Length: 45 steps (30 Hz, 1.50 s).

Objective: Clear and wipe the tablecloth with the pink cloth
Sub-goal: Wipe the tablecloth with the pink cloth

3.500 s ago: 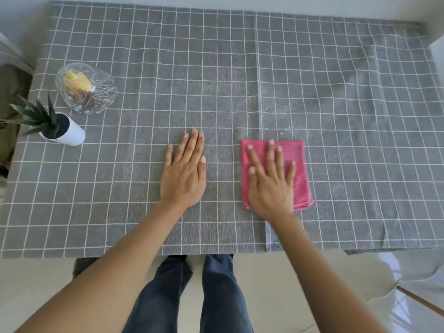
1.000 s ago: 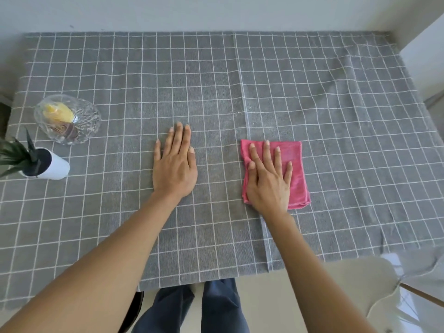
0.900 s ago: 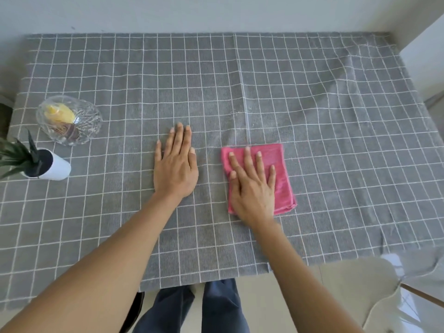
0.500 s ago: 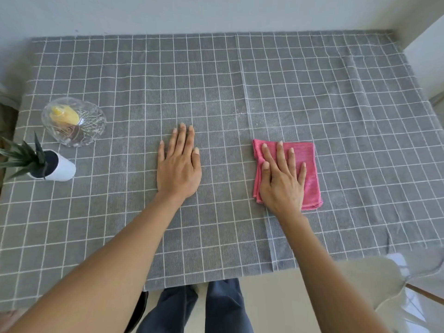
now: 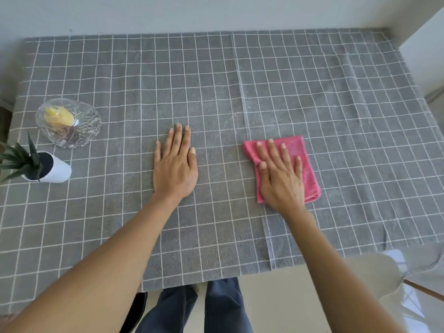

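A grey tablecloth [image 5: 336, 116] with a white grid covers the whole table. The folded pink cloth [image 5: 307, 169] lies on it right of centre. My right hand [image 5: 280, 175] presses flat on the pink cloth with the fingers spread, covering its left and lower part. My left hand [image 5: 175, 164] lies flat, palm down, on the bare tablecloth at the centre, holding nothing. Faint pale specks show along a vertical crease above the pink cloth.
A clear glass bowl [image 5: 90, 121] with a yellow thing inside stands at the left. A small green plant in a white pot [image 5: 56, 170] stands just below it, near the left edge. A pale chair [image 5: 374, 272] sits off the table's front right corner.
My right hand has slid the pink cloth left, then right, then slightly back left across the tablecloth. My left hand has stayed flat in place. The camera has shifted a little.
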Tool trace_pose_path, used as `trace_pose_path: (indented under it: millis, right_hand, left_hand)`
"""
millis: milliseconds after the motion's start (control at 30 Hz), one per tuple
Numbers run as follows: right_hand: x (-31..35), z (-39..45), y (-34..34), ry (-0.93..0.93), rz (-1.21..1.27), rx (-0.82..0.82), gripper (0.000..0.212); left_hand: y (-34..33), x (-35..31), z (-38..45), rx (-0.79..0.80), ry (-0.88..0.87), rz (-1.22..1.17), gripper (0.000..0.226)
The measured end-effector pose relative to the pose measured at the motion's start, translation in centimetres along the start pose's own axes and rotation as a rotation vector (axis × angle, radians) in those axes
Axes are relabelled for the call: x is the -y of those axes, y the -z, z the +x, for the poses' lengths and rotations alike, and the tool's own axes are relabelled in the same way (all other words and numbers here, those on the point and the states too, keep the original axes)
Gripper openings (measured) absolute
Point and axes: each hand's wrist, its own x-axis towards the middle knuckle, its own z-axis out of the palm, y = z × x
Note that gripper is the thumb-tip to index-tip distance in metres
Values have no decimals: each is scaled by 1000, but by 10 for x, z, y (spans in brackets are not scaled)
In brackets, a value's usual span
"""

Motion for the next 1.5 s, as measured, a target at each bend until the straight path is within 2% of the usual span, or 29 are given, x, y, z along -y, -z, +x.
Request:
trace_pose_path:
  millis: [133, 300, 400, 567, 667, 733, 867, 933, 1000, 1133, 1233, 1300, 1400, 1500]
  right_hand:
    - [-2, 9, 5, -154, 41, -33, 48]
    - [42, -2, -9, 76, 45, 13, 49]
    - [29, 3, -6, 102, 25, 11, 48]
    - [-9, 24, 6, -127, 16, -27, 48]
    - [-3, 24, 6, -175, 50, -43, 48]
    - [14, 21, 3, -137, 68, -10, 49]
    - [55, 0, -11, 117, 63, 57, 53]
    - [53, -2, -11, 159, 60, 59, 52]
    - [35, 7, -4, 124, 59, 41, 51]
    - [-4, 22, 7, -99, 65, 5, 50]
    - [1, 23, 7, -177, 81, -11, 49]
    - [18, 21, 4, -129, 99, 14, 49]
    - [41, 5, -5, 78, 97, 54, 50]
    - [33, 3, -6, 125, 100, 50, 50]
  left_hand:
    - [0, -1, 0, 3, 8, 7, 53]
    - [1, -2, -1, -3, 8, 4, 54]
    - [1, -2, -1, -3, 2, -6, 53]
    - [0, -1, -1, 3, 4, -2, 53]
    - [0, -2, 0, 1, 10, 1, 53]
    - [0, -2, 0, -1, 12, 3, 53]
    - [1, -4, -1, -2, 17, -5, 54]
    - [2, -4, -1, -4, 11, -7, 53]
    - [3, -3, -1, 0, 2, -14, 53]
    - [3, -2, -1, 12, 3, -13, 53]
    - [3, -3, -1, 14, 10, -8, 53]
    - [2, -3, 0, 13, 13, 0, 53]
    - [2, -3, 0, 6, 16, -11, 53]
    - [3, -4, -1, 1, 6, -23, 53]
